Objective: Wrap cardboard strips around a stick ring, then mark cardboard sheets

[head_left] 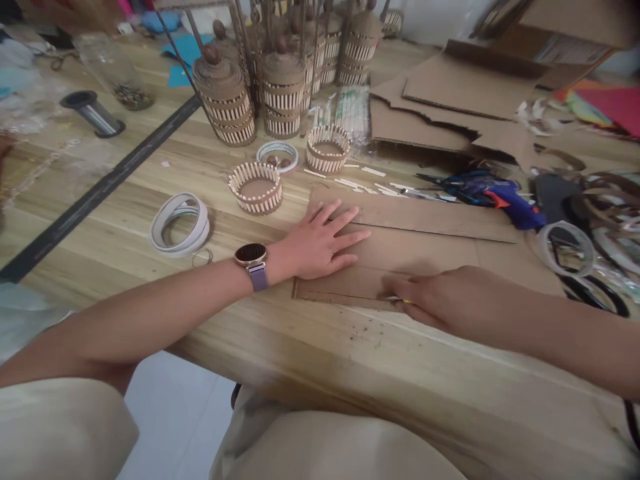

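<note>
A flat sheet of brown cardboard (pixel 440 250) lies on the table in front of me, with a long slit across its upper part. My left hand (pixel 327 243) rests flat on its left side, fingers spread, a watch (pixel 251 256) on that wrist. Closed around a small craft knife (pixel 400 299) is my right hand (pixel 433 297). A thin blade and a bit of yellow show by its fingertips, at the cardboard's near edge. Most of the knife's handle is hidden in the hand. A dark line runs along that edge to the left.
Tape rolls (pixel 180 225) and two small matchstick rings (pixel 256 189) lie left and beyond. Matchstick-and-cardboard towers (pixel 283 93) stand at the back. A blue glue gun (pixel 515 205) and pliers (pixel 465 183) lie at right, before torn cardboard pieces (pixel 450 87). The table's edge (pixel 210 363) is near me.
</note>
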Tool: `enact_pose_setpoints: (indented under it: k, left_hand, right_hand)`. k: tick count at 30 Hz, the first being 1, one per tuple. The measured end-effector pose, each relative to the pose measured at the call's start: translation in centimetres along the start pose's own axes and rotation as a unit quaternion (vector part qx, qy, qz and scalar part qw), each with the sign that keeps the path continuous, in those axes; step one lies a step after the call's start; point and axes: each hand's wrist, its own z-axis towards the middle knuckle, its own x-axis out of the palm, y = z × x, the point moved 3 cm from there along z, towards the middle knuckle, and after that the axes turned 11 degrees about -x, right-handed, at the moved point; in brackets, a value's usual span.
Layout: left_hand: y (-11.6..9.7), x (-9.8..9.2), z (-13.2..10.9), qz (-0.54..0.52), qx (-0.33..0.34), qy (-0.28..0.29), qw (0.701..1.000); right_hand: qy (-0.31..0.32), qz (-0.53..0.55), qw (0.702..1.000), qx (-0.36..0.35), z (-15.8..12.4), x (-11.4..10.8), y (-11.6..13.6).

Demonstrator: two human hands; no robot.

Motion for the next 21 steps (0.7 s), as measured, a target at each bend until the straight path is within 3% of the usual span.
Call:
enact_pose_setpoints:
  k: [4,11,21]
  left_hand:
    - [-0.1,0.0,0.0,0.001,-0.016,0.017,1.0]
    - [0.3,0.5,0.2,0.0,-0.006,0.006,1.0]
    - [0.1,0.3,0.4,0.001,-0.02,0.018,1.0]
  right_hand:
    - [-0.003,0.029,1.0,0.002,0.9,-1.6,0.7]
    - [-0.041,-0.13,0.991,-0.013,6.8,-2.8,6.3]
    - [-0.074,-0.149,0.985,-0.049,7.5,-2.9,6.9]
